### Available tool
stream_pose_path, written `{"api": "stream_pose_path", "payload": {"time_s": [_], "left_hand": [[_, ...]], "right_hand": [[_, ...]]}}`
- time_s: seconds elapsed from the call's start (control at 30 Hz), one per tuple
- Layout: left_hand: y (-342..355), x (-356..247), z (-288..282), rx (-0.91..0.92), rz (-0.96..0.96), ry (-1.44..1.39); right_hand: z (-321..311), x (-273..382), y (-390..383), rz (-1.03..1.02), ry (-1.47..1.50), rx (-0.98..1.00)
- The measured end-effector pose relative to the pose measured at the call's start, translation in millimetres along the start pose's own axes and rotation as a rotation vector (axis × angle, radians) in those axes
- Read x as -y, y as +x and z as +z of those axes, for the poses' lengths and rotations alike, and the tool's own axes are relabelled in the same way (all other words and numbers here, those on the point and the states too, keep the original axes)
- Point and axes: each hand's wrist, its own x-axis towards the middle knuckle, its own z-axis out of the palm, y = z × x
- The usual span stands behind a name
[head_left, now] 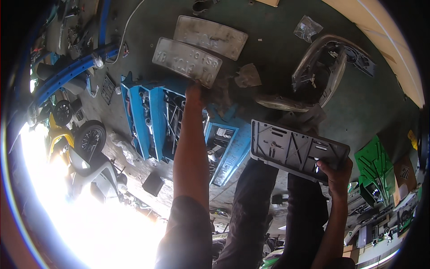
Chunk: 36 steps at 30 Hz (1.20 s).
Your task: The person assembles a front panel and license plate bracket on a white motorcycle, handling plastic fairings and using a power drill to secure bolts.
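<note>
My left hand reaches to the lower edge of a dented white metal plate; its fingers are hidden there. A second, similar plate lies just beyond it. My right hand is closed on the right end of a dark grey plastic bracket panel, which has slots and ribs and is tilted over my legs. Below my left hand a blue metal toolbox stands open with wrenches and other tools in its trays.
Curved trim parts, a plastic bag and a crumpled piece lie on the green floor. A yellow-and-white wheeled vehicle and blue metal beam are at left. A green toolbox is at right, beside tan boards.
</note>
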Motion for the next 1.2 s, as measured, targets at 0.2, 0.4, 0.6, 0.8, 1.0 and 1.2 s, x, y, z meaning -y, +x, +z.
{"api": "stream_pose_path", "payload": {"time_s": [0.2, 0.4, 0.6, 0.8, 1.0, 1.2], "left_hand": [[86, 8, -60, -0.138, 0.15, 0.64], [34, 2, 44, -0.343, 0.245, 0.598], [21, 4, 19, -0.415, 0.183, 0.333], [5, -22, 40, -0.385, 0.157, 1.169], [-6, -78, 110, -0.461, 0.821, 1.374], [55, -98, 119, -0.213, 0.958, 1.621]], "right_hand": [[8, 2, 9, -0.039, 0.009, 0.073], [0, 1, 8, -0.024, -0.002, 0.025], [6, 5, 11, -0.032, 0.045, 0.028], [3, 2, 16, -0.021, 0.018, 0.041], [-7, 9, 11, -0.028, -0.002, 0.011], [-6, 27, 17, 0.034, -0.036, 0.029]]}}
